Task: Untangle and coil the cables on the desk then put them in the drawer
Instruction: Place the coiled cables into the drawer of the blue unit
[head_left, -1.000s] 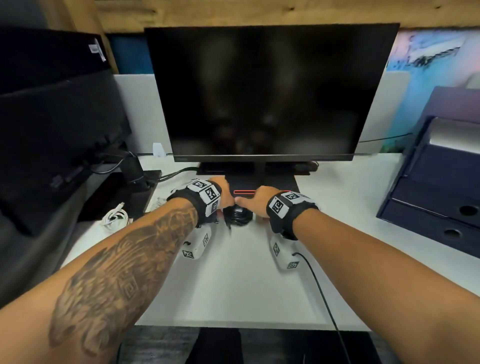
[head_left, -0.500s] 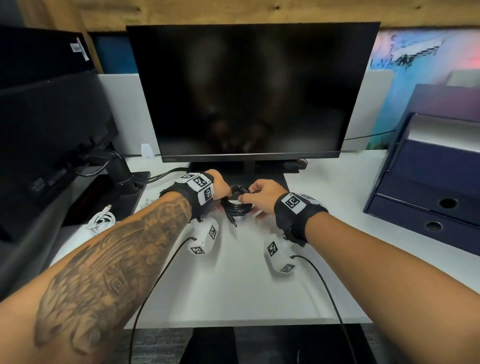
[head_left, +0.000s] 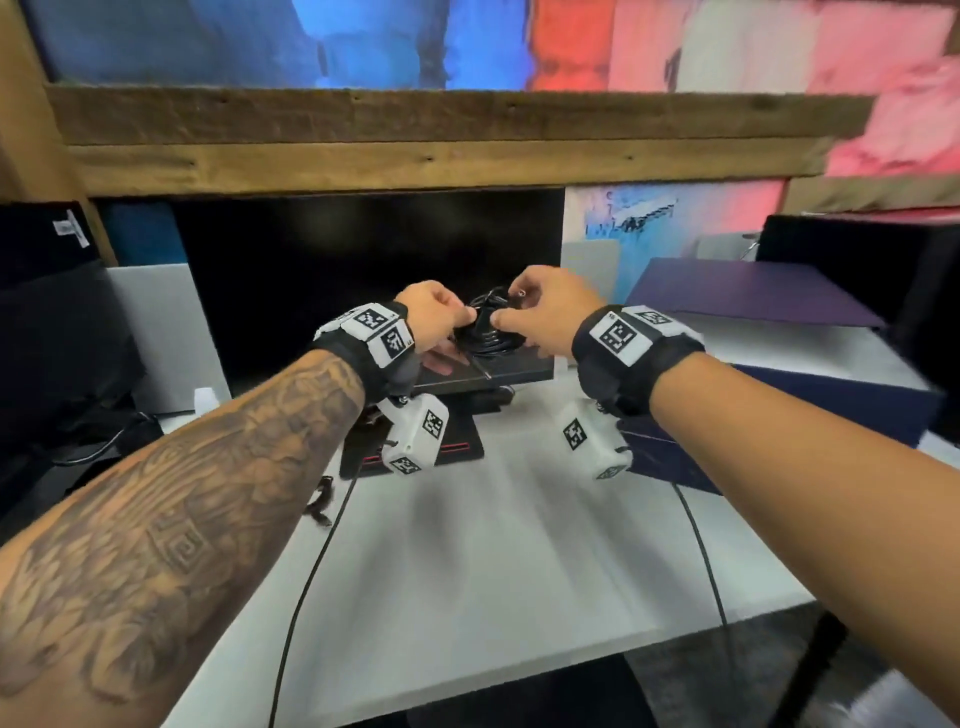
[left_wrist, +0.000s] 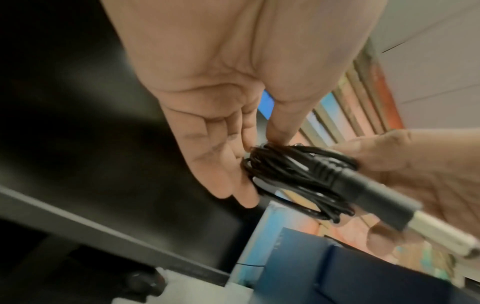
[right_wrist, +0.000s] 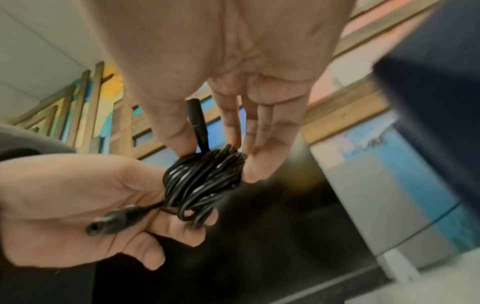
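A black cable, wound into a small tight coil (head_left: 488, 330), is held up in front of the monitor between both hands. My left hand (head_left: 464, 318) pinches the coil's left side with thumb and fingers (left_wrist: 279, 131). My right hand (head_left: 503, 313) pinches the right side, thumb in front and fingers behind (right_wrist: 262, 156). One plug with a metal tip (left_wrist: 389, 203) sticks out of the coil toward the left wrist camera. A second black plug (right_wrist: 114, 220) lies across my left palm, and a slim connector (right_wrist: 197, 119) stands up between my right thumb and fingers. The drawer is the navy unit (head_left: 779, 395) at the right.
A dark monitor (head_left: 363, 270) stands behind the hands, its black base (head_left: 457, 447) on the white desk (head_left: 493, 571). A short dark cable piece (head_left: 318, 501) lies on the desk at the left. Another dark screen fills the far left. Thin camera leads hang from both wrists.
Both hands have lifted the coil off the desk up to the height of the monitor screen. The head view has tilted up and swung a little to the right.
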